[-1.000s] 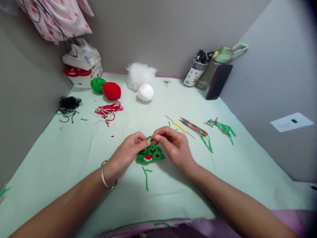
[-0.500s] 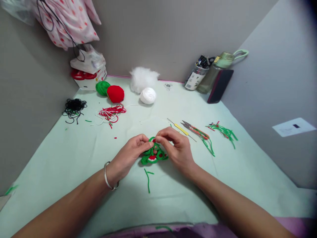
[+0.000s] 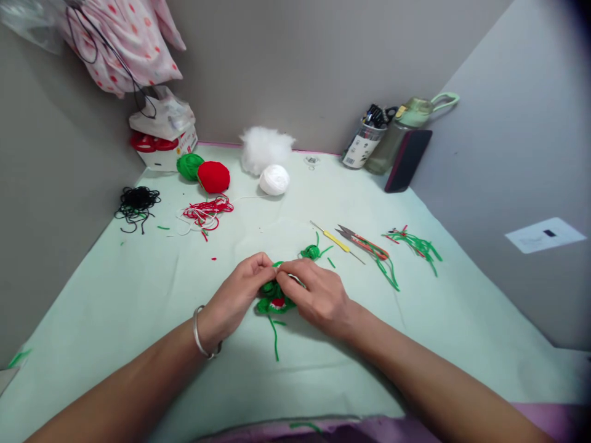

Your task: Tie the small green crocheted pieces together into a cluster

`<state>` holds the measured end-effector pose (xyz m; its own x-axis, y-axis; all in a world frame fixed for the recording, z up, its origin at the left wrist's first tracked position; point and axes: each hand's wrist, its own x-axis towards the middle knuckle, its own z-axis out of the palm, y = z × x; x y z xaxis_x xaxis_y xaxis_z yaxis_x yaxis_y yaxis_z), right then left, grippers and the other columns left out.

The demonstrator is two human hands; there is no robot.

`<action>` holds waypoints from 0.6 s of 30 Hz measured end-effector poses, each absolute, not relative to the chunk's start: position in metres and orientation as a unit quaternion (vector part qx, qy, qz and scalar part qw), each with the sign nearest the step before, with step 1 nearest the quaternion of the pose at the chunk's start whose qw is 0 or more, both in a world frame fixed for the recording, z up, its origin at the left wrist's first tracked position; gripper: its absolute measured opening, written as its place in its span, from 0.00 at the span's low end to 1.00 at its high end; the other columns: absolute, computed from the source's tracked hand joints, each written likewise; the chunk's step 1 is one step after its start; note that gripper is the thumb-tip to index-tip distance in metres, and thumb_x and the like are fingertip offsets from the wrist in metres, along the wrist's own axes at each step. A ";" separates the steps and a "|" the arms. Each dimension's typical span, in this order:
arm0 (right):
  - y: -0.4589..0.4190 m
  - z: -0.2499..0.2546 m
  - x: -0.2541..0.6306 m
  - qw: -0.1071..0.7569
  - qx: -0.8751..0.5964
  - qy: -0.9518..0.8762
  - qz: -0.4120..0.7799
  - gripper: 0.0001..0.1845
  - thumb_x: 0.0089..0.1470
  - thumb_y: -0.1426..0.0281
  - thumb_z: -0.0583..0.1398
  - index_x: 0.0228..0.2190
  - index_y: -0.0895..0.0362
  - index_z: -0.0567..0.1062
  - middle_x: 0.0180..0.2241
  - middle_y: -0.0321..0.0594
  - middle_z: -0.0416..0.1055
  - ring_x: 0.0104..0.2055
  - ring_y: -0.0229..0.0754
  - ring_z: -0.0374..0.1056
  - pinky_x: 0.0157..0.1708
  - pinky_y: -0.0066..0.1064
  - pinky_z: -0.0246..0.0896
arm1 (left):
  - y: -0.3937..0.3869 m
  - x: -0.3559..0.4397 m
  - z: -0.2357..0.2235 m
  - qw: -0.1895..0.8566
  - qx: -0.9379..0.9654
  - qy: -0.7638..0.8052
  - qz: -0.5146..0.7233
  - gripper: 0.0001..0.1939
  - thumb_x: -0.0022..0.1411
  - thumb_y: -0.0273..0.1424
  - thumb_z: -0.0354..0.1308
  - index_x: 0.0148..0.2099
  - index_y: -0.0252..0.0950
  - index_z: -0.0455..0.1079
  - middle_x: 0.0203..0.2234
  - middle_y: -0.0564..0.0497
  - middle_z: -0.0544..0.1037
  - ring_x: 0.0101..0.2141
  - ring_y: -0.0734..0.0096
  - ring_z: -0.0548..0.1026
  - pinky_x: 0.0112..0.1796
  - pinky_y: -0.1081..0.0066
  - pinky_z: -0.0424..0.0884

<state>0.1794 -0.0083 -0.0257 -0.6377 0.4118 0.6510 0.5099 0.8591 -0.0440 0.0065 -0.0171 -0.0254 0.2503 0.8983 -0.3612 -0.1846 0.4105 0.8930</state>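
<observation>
Between my hands is a crocheted piece [image 3: 278,302] in green, red and white, partly covered by my fingers. My left hand [image 3: 240,289] pinches its upper left edge. My right hand [image 3: 316,294] grips it from the right, thumb and fingers closed at the top edge, close to the left fingertips. Whether a fine tool or yarn end sits in the right fingertips is hidden. Just beyond the right hand lies a small green crocheted piece [image 3: 311,251] with loose yarn ends. Cut green yarn [image 3: 276,338] lies in front of the piece.
To the right are a yellow crochet hook [image 3: 336,240], thread snips [image 3: 364,243] and green yarn scraps [image 3: 418,244]. Behind stand red [image 3: 213,177], green [image 3: 189,166] and white [image 3: 274,179] yarn balls, and fluffy stuffing [image 3: 265,149]. Black yarn [image 3: 138,202] lies left, a bottle [image 3: 392,138] back right.
My right hand has moved left and rolled over the crocheted piece, covering more of it. The small green piece behind has come into view. The piece has shifted slightly left.
</observation>
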 end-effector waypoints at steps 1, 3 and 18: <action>-0.009 -0.025 0.179 0.350 -0.255 -0.899 -0.067 0.14 0.61 0.82 0.53 0.40 0.57 0.76 0.36 0.46 0.77 0.35 0.42 0.72 0.34 0.31 0.68 | -0.017 0.006 -0.025 0.709 0.367 0.465 0.382 0.11 0.56 0.35 0.60 0.30 0.36 0.61 0.22 0.58 0.63 0.25 0.77 0.60 0.27 0.75 0.56; -0.010 -0.024 0.179 0.360 -0.257 -0.896 -0.045 0.14 0.61 0.81 0.52 0.40 0.56 0.75 0.37 0.46 0.77 0.36 0.42 0.73 0.34 0.31 0.68 | -0.017 0.004 -0.023 0.734 0.347 0.449 0.373 0.12 0.56 0.34 0.60 0.29 0.37 0.60 0.22 0.58 0.63 0.25 0.77 0.61 0.27 0.75 0.57; -0.008 -0.018 0.172 0.436 -0.399 -0.702 0.398 0.08 0.59 0.73 0.58 0.28 0.56 0.72 0.28 0.38 0.72 0.29 0.38 0.68 0.30 0.30 0.66 | -0.023 0.007 -0.030 0.574 0.555 0.434 0.417 0.11 0.67 0.35 0.54 0.33 0.39 0.57 0.27 0.57 0.62 0.28 0.74 0.60 0.32 0.71 0.60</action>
